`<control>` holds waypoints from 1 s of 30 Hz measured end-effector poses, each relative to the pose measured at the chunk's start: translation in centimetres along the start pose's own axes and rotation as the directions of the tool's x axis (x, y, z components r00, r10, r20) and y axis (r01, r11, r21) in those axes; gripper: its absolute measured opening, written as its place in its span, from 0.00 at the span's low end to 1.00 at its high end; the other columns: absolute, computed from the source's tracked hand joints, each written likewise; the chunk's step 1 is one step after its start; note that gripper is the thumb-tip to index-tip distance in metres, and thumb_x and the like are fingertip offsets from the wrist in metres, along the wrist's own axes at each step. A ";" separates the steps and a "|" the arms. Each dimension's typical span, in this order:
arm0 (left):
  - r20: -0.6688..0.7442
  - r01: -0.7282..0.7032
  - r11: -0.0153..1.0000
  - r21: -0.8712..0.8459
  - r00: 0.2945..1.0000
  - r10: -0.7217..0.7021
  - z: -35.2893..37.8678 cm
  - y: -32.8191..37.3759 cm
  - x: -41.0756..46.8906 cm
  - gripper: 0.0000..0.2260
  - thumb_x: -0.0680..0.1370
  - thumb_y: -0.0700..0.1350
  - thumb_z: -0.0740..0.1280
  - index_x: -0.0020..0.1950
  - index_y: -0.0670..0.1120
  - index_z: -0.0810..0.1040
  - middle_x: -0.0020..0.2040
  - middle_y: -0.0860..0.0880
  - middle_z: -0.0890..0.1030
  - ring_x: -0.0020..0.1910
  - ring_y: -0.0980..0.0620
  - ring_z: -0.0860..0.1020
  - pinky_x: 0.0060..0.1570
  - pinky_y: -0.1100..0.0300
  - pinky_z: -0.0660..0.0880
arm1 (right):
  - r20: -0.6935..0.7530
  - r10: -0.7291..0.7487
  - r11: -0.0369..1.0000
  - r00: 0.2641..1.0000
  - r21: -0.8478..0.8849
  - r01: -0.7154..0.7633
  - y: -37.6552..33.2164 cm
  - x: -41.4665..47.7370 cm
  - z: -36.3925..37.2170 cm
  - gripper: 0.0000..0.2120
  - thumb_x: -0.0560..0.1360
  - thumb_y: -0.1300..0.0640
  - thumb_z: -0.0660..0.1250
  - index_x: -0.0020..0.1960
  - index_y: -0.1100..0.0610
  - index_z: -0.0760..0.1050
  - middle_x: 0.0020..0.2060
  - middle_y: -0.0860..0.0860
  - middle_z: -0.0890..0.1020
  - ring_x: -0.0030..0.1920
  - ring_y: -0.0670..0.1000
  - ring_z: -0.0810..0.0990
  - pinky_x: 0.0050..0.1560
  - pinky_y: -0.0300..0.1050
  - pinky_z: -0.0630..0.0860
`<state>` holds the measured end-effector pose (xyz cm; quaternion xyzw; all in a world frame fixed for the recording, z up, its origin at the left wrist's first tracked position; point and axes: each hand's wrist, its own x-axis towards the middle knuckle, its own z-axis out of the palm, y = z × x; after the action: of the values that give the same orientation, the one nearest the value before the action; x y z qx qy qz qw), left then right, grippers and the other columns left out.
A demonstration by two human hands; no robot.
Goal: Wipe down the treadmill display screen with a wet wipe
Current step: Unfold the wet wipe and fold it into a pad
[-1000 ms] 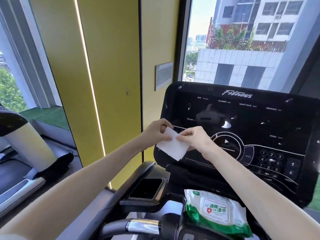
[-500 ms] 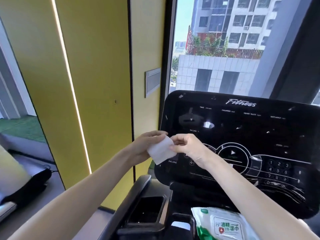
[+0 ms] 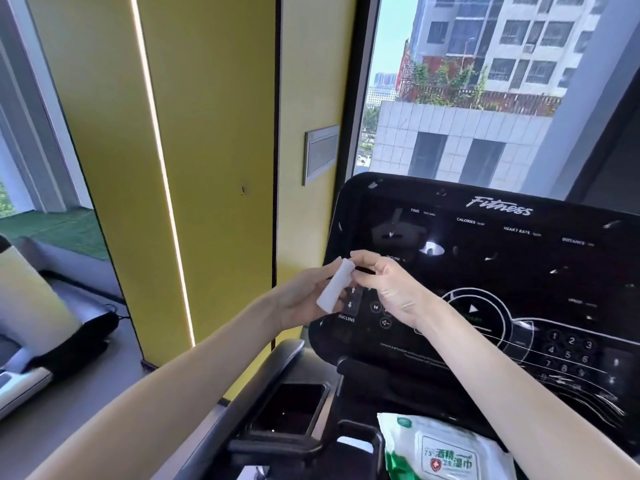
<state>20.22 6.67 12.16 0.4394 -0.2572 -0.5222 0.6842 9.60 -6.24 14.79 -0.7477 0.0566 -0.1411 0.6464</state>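
a folded white wet wipe (image 3: pixel 335 285) sat at frame centre, before the left edge of the black treadmill display screen (image 3: pixel 502 271). the left hand (image 3: pixel 299 301) cupped it with curled fingers; the right hand (image 3: pixel 393 291) pinched its top end. the screen read "fitness", "time", "calories", "heart rate", "distance", "incline". at the bottom lay a green-and-white wipes pack (image 3: pixel 446 452) marked "75" with chinese characters.

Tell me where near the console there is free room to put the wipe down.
The dark recessed tray, left of the wet wipe pack, looks bare. It is crowded at the left edge of the display, where the left hand and right hand hold the folded wipe.
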 end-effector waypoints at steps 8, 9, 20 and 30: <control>0.037 -0.049 0.986 0.159 0.998 0.044 -0.4 2.0 1.3 0.18 0.73 0.36 0.68 0.63 0.38 0.75 0.57 0.41 0.78 0.55 0.45 0.76 0.62 0.49 0.72 | -0.049 -0.073 0.989 0.996 -0.132 0.066 0.0 0.7 -1.8 0.09 0.76 0.63 0.64 0.46 0.51 0.79 0.52 0.47 0.79 0.54 0.42 0.76 0.55 0.36 0.69; 0.038 -0.058 0.985 0.162 0.998 0.052 -0.2 2.4 1.3 0.16 0.74 0.36 0.67 0.61 0.39 0.77 0.55 0.42 0.79 0.54 0.46 0.77 0.60 0.49 0.74 | -0.052 -0.083 0.989 0.995 -0.129 0.076 -0.2 0.8 -1.9 0.09 0.76 0.63 0.64 0.46 0.52 0.79 0.51 0.48 0.79 0.53 0.42 0.77 0.55 0.36 0.70; -0.053 -0.088 0.965 0.247 0.993 0.104 -0.2 3.3 1.8 0.23 0.72 0.42 0.71 0.64 0.36 0.72 0.57 0.40 0.78 0.53 0.46 0.78 0.54 0.50 0.76 | 0.048 -0.071 0.988 0.996 -0.132 0.077 -0.9 2.1 -2.5 0.10 0.78 0.66 0.58 0.46 0.56 0.76 0.44 0.52 0.79 0.45 0.45 0.75 0.48 0.30 0.69; 0.008 -0.029 0.986 0.166 1.000 0.028 0.4 4.2 1.7 0.24 0.72 0.45 0.71 0.66 0.39 0.72 0.53 0.42 0.79 0.52 0.46 0.78 0.57 0.49 0.73 | 0.052 -0.048 0.999 0.997 -0.004 0.049 -1.3 2.7 -2.1 0.11 0.78 0.65 0.60 0.44 0.52 0.76 0.46 0.47 0.78 0.50 0.44 0.74 0.53 0.38 0.68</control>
<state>22.53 5.21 15.79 0.4896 -0.3080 -0.4903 0.6520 11.42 -8.72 16.64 -0.7540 0.0218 -0.1370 0.6421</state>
